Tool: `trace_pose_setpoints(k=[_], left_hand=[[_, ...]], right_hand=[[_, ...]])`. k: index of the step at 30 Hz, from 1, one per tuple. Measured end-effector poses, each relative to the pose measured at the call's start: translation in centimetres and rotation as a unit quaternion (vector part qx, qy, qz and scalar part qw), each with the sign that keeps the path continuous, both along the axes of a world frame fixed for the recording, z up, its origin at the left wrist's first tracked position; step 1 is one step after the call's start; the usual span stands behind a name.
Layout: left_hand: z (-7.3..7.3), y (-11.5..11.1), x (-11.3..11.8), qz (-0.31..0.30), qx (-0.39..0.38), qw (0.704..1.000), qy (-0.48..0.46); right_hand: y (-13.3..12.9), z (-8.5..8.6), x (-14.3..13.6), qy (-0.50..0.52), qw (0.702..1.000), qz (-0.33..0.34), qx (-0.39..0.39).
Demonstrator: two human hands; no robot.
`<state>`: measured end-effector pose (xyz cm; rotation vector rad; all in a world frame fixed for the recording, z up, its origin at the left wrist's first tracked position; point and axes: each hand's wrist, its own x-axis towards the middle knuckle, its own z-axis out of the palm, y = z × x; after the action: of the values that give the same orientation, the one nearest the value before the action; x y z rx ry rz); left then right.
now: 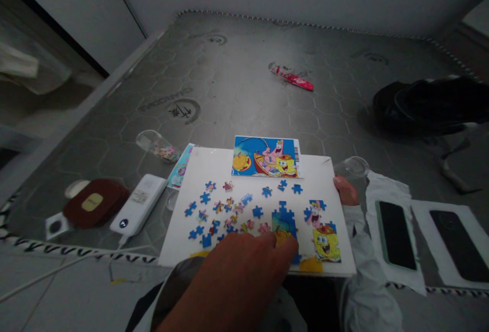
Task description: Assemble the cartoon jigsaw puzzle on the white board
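Note:
My left hand (244, 266) reaches over the lower middle of a white board (214, 161). Its curled fingers are closed at a yellow puzzle piece (282, 236) in a joined blue-and-yellow section (284, 217); the fingertips are partly hidden. My right hand (347, 191) grips the board's right edge, its fingers partly out of sight. Another joined section (325, 243) with a yellow cartoon face lies near that edge. Loose puzzle pieces (229, 204) are scattered across the board's left half. Above them rests a picture card (265, 156) with cartoon figures in a boat.
Left of the board are a clear tube with pieces (160, 148), a white power bank (138, 204) and a brown case (95, 202). To the right lie a clear cup (353, 166) and a phone (397, 235). Farther back are a red packet (292, 77) and a black bag (428, 105).

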<state>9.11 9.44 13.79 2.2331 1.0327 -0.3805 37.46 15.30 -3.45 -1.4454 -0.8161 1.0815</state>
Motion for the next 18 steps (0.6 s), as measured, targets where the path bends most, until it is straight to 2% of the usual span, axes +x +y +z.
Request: trace_pose_setpoints(k=[7, 13, 18], left_hand=[[-0.04, 0.01, -0.01, -0.008, -0.014, 1.0, -0.014], [0.3, -0.03, 0.23, 0.012, -0.026, 1.0, -0.003], [-0.32, -0.19, 0.24, 0.004, 0.01, 1.0, -0.005]], right_hand=[[-0.09, 0.03, 0.1, 0.003, 1.0, 0.009, -0.002], [-0.12, -0.49, 0.57, -0.002, 1.0, 0.013, -0.011], [-0.03, -0.58, 0.55, 0.006, 1.0, 0.017, -0.009]])
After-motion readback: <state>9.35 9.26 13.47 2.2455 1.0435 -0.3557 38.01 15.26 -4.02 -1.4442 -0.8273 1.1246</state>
